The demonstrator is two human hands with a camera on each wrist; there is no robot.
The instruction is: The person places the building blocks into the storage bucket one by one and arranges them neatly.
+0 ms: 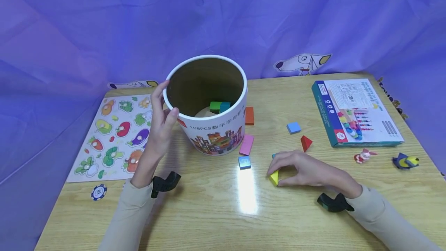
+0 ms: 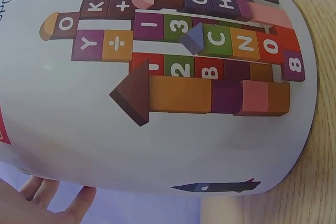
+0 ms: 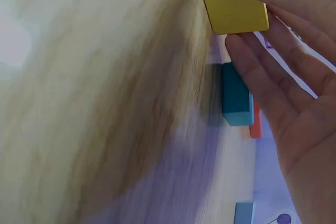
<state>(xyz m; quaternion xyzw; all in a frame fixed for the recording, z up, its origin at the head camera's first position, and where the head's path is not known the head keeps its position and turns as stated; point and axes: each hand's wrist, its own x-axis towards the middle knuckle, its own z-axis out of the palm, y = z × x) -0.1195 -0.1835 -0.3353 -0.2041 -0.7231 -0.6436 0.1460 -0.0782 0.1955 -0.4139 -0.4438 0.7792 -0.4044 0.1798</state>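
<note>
A tall white bucket [image 1: 217, 136] with printed toy blocks on its side stands on the table. My left hand [image 1: 161, 127] holds its left side by the rim; in the left wrist view, its fingers [image 2: 79, 205] lie along the outer wall. Inside are a green block [image 1: 215, 106] and a teal-blue block [image 1: 225, 107]. To the right, my right hand [image 1: 303, 169] pinches a yellow wooden block [image 3: 233, 6] between thumb and fingers, low over the table. Just beyond its fingers sits a teal block [image 3: 236, 95], mostly hidden in the head view.
Near the bucket lie a pink block [image 1: 246, 145], blue blocks [image 1: 244, 162], an orange block [image 1: 249, 116] and a red triangular block [image 1: 306, 143]. A vegetable puzzle board [image 1: 115, 134] lies left, with a poker chip [image 1: 99, 192]. At right are a flat box [image 1: 359, 113] and small figurines [image 1: 364, 156].
</note>
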